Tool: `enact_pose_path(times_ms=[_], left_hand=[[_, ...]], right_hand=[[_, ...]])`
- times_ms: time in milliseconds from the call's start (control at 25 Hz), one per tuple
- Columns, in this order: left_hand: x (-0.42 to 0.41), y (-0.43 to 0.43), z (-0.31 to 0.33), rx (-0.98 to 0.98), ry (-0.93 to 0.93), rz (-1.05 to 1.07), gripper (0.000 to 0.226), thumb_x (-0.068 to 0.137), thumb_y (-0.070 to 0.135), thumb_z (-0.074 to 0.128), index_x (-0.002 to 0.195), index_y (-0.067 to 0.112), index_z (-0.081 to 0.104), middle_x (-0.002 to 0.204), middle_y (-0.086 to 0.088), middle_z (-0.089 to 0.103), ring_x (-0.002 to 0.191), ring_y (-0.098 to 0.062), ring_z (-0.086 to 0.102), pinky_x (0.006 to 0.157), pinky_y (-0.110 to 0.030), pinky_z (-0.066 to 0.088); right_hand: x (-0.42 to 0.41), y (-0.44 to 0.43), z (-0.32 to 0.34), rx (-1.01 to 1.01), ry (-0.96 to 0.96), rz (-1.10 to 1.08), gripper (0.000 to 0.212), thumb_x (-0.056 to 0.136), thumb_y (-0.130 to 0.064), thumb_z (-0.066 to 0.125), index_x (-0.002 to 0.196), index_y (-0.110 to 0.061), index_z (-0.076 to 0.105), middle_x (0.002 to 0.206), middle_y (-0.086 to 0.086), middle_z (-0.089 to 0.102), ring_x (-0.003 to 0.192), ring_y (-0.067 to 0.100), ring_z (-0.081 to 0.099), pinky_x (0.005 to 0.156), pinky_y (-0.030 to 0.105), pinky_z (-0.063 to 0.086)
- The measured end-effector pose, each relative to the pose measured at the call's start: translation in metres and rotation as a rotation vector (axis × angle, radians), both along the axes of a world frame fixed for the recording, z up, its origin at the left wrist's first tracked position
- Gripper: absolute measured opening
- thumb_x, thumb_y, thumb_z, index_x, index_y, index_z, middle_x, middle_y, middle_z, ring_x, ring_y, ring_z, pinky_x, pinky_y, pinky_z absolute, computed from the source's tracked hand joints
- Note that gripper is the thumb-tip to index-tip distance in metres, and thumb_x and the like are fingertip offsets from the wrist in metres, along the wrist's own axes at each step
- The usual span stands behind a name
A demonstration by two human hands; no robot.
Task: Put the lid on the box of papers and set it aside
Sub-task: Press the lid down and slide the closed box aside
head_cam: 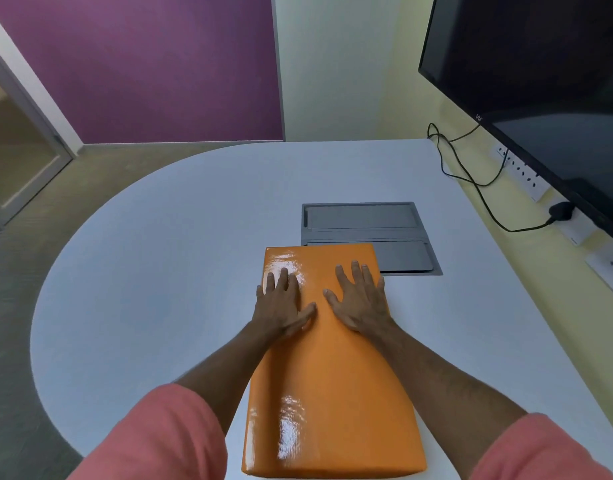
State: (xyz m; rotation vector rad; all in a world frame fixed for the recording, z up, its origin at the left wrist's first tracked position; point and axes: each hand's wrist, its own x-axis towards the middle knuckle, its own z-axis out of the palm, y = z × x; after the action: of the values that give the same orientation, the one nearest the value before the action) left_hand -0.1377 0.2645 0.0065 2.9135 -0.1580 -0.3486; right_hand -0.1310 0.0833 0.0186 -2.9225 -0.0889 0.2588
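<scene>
With the glossy orange lid [329, 368] seated on the box on the white table [159, 254], left hand [281, 306] and right hand [362, 303] lie flat, fingers spread, gripping nothing; even downward pressure should close it squarely.

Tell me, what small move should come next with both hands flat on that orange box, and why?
Probably slide the hands out to the long sides of the orange lid and grip. The left hand and right hand lie flat, fingers spread, on its far half, holding nothing. The lid looks seated, so what remains is shifting the box aside on the white table.
</scene>
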Motion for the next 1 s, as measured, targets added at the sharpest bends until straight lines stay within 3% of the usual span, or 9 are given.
enact_pose_path(times_ms=[240, 360, 440, 520, 600, 640, 720, 800, 1000], left_hand=[[-0.002, -0.002, -0.01, 0.02, 0.002, -0.002, 0.09, 0.087, 0.071, 0.021, 0.154, 0.016, -0.003, 0.163, -0.009, -0.011, 0.149, -0.035, -0.012, 0.117, -0.057, -0.004], [-0.003, 0.005, -0.003, -0.04, 0.039, 0.044, 0.087, 0.089, 0.066, 0.03, 0.154, 0.017, 0.0, 0.163, -0.007, -0.009, 0.15, -0.032, -0.01, 0.117, -0.059, 0.0], [-0.011, 0.011, 0.003, -0.197, 0.027, 0.158, 0.081, 0.091, 0.059, 0.041, 0.153, 0.014, 0.013, 0.163, -0.01, 0.007, 0.149, -0.036, 0.007, 0.116, -0.059, 0.013], [-0.019, 0.021, 0.011, -0.574, 0.063, 0.391, 0.071, 0.093, 0.052, 0.047, 0.147, 0.01, 0.026, 0.156, -0.014, 0.027, 0.142, -0.038, 0.029, 0.115, -0.055, 0.027], [-0.026, 0.034, 0.019, -0.908, 0.22, 0.646, 0.074, 0.094, 0.056, 0.042, 0.151, 0.015, 0.019, 0.159, -0.012, 0.023, 0.143, -0.038, 0.029, 0.113, -0.055, 0.029], [-0.03, 0.041, 0.023, -0.985, 0.318, 0.723, 0.076, 0.093, 0.062, 0.037, 0.153, 0.019, 0.015, 0.161, -0.011, 0.02, 0.143, -0.038, 0.028, 0.112, -0.058, 0.028], [-0.04, 0.052, 0.029, -1.045, 0.495, 0.761, 0.079, 0.089, 0.071, 0.025, 0.152, 0.023, 0.016, 0.16, -0.012, 0.022, 0.141, -0.041, 0.03, 0.108, -0.063, 0.029], [-0.049, 0.057, 0.031, -1.082, 0.626, 0.741, 0.085, 0.086, 0.076, 0.018, 0.151, 0.021, 0.022, 0.156, -0.015, 0.03, 0.138, -0.044, 0.036, 0.107, -0.066, 0.03], [-0.053, 0.052, 0.027, -1.071, 0.687, 0.734, 0.093, 0.08, 0.082, 0.014, 0.15, 0.022, 0.027, 0.154, -0.017, 0.033, 0.139, -0.043, 0.034, 0.109, -0.066, 0.028]], right_hand=[[0.004, -0.003, -0.003, 0.013, 0.057, 0.01, 0.074, 0.094, -0.064, 0.025, 0.156, -0.028, 0.005, 0.166, 0.009, 0.0, 0.153, 0.03, -0.002, 0.12, 0.058, 0.004], [0.002, -0.007, 0.005, 0.11, 0.091, -0.005, 0.075, 0.094, -0.063, 0.031, 0.156, -0.03, 0.005, 0.166, 0.007, -0.002, 0.153, 0.03, -0.006, 0.12, 0.058, 0.0], [-0.006, -0.013, 0.011, 0.209, 0.053, -0.109, 0.075, 0.094, -0.058, 0.039, 0.156, -0.028, 0.01, 0.166, 0.007, 0.003, 0.153, 0.031, -0.001, 0.118, 0.06, 0.001], [-0.018, -0.02, 0.015, 0.34, 0.073, -0.276, 0.077, 0.093, -0.053, 0.047, 0.155, -0.023, 0.013, 0.165, 0.008, 0.008, 0.152, 0.033, 0.007, 0.118, 0.062, 0.006], [-0.028, -0.029, 0.018, 0.482, 0.154, -0.425, 0.078, 0.093, -0.048, 0.051, 0.155, -0.018, 0.015, 0.161, 0.012, 0.023, 0.146, 0.036, 0.024, 0.118, 0.059, 0.02], [-0.033, -0.034, 0.019, 0.547, 0.203, -0.481, 0.076, 0.093, -0.047, 0.052, 0.154, -0.015, 0.017, 0.156, 0.015, 0.032, 0.141, 0.037, 0.035, 0.114, 0.056, 0.03], [-0.046, -0.041, 0.02, 0.63, 0.315, -0.574, 0.071, 0.094, -0.047, 0.051, 0.15, -0.011, 0.025, 0.147, 0.016, 0.045, 0.129, 0.036, 0.049, 0.105, 0.05, 0.044], [-0.058, -0.046, 0.022, 0.676, 0.422, -0.641, 0.068, 0.094, -0.05, 0.048, 0.147, -0.012, 0.031, 0.143, 0.015, 0.048, 0.125, 0.035, 0.053, 0.097, 0.049, 0.046], [-0.069, -0.051, 0.025, 0.926, 0.552, -0.775, 0.056, 0.098, -0.052, 0.036, 0.141, -0.017, 0.042, 0.128, 0.012, 0.057, 0.104, 0.029, 0.055, 0.078, 0.048, 0.045]])
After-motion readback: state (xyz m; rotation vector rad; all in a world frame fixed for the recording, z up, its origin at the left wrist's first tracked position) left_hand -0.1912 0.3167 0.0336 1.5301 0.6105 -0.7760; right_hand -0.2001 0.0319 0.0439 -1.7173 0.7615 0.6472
